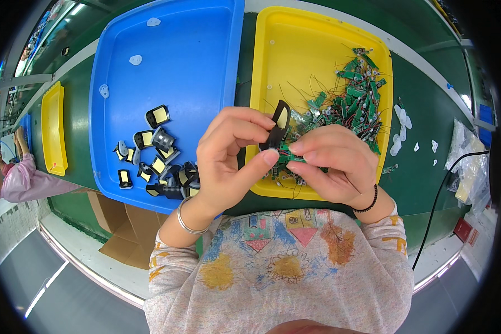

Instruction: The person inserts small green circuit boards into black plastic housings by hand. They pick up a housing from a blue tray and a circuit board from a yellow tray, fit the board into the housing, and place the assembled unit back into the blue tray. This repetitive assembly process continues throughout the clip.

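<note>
A worker's left hand (228, 153) pinches a black casing (273, 137) with a pale-yellow panel (283, 118); the right hand (339, 161) grips a green circuit board (290, 157) beside it, over the yellow tray (295, 33).

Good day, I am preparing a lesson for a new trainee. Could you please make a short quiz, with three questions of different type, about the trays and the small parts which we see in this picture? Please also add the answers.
1. What does the left grip hold?
A) A cardboard box
B) A black part with a pale yellow pad
C) A clear plastic bag

2. True or false: the black parts in the blue tray lie toward the person's side of it.

3. Fill in the colour: most of the green circuit boards are heaped in a large ____ tray.

Key:
1. B
2. True
3. Yellow
</note>
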`<state>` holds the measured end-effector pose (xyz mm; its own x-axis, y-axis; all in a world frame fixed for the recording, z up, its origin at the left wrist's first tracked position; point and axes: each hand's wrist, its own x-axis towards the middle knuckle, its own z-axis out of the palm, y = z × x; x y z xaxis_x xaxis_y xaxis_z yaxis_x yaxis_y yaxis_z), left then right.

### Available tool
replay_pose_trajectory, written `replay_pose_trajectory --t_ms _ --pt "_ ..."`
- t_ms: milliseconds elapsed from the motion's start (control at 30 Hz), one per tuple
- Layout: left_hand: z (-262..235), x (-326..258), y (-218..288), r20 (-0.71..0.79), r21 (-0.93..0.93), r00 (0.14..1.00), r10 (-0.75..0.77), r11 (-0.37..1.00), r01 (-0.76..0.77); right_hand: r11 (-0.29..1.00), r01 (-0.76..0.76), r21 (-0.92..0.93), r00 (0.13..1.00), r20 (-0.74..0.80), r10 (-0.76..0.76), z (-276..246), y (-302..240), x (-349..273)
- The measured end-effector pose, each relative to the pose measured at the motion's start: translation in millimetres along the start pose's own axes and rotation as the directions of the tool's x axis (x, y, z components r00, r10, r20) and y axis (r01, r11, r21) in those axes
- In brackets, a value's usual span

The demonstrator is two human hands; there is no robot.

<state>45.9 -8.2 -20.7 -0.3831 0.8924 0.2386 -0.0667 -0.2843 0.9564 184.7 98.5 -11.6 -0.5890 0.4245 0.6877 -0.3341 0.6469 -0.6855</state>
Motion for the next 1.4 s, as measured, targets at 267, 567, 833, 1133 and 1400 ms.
replay_pose_trajectory --t_ms 267,567,833,1133,1400 --pt "0 -2 3 0.009 -0.074 0.998 -0.058 0.996 0.059 1.000 -0.009 0.022 1.000 0.016 0.009 2 -1 -1" --pt "0 5 1 0.041 -0.178 0.986 -0.162 0.970 0.167 0.988 -0.138 0.067 0.990 -0.021 0.140 -4 6 -3" --pt "1 3 4 -0.004 -0.012 0.987 -0.163 0.987 0.163 0.977 -0.213 -0.014 0.965 0.150 0.213 -9 8 -1" --pt "-10 2 5 0.073 0.366 0.997 -0.017 0.931 -0.011 0.579 -0.683 0.446 0.720 0.274 0.638 -14 7 1" --pt "-1 10 3 0.009 0.628 0.999 0.051 0.777 -0.045 0.659 -0.721 0.216 0.687 0.349 0.637 -14 13 0"
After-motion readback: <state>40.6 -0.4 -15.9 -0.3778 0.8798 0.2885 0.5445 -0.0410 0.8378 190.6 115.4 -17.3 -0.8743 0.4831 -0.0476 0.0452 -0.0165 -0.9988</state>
